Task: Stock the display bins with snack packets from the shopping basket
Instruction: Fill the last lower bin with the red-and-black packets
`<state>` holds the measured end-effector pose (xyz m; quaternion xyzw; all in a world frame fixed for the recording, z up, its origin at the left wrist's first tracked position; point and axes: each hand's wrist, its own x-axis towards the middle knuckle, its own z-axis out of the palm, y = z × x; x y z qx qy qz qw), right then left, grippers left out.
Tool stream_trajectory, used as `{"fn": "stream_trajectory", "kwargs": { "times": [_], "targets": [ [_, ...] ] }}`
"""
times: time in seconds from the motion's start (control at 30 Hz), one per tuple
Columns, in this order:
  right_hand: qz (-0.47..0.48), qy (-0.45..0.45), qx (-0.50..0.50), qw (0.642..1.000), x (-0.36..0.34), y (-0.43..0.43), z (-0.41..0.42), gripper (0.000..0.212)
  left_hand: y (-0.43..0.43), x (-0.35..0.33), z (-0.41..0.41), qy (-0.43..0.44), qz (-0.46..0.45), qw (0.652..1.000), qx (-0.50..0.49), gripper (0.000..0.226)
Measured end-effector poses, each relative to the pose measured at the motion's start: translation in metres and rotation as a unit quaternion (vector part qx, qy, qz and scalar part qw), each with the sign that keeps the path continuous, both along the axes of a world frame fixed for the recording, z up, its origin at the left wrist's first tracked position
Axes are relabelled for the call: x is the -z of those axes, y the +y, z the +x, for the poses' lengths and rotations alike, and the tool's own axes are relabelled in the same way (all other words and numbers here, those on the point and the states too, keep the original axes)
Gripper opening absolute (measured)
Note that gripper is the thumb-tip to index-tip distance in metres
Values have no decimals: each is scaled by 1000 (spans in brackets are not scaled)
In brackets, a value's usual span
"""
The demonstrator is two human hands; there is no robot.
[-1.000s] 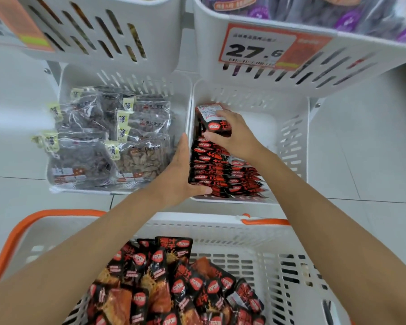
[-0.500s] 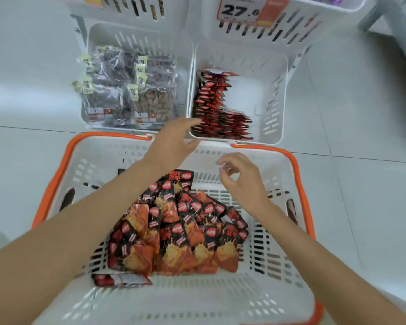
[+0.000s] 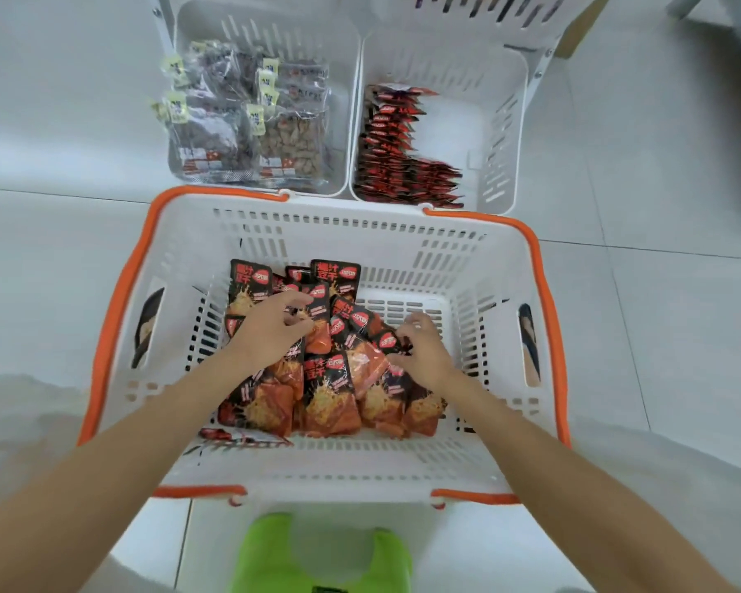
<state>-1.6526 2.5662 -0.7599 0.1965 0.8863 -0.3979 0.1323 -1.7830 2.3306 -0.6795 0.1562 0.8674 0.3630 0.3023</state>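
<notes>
Lying heaped in the shopping basket (image 3: 300, 233), the snack packets (image 3: 330, 395) are sitting right under both grips, long axes mostly pointing away from you toward the right-hand display bin (image 3: 503, 134), beside the bin of clear bags (image 3: 232, 19), beyond the basket's far rim. Your right grip (image 3: 422, 350), nearer that bin, is pinching a packet at the heap's right edge; your left grip (image 3: 270, 331) is resting half-curled on the heap, and I cannot tell if it is holding one.

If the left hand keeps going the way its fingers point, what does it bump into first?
Probably the red-and-black snack packets piled in the shopping basket; the left hand is nearly on them, though depth is unclear.
</notes>
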Motion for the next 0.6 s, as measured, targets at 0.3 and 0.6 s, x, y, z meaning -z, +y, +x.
{"fn": "stream_trajectory", "kwargs": {
  "times": [0.3, 0.6],
  "targets": [
    [-183, 122, 77, 972, -119, 22, -41, 24, 25, -39, 4, -20, 68, 998, -1, 83],
    [-292, 134, 62, 945, -154, -17, -66, 30, 43, -54, 14, -181, 226, 954, -72, 29]
  ]
}}
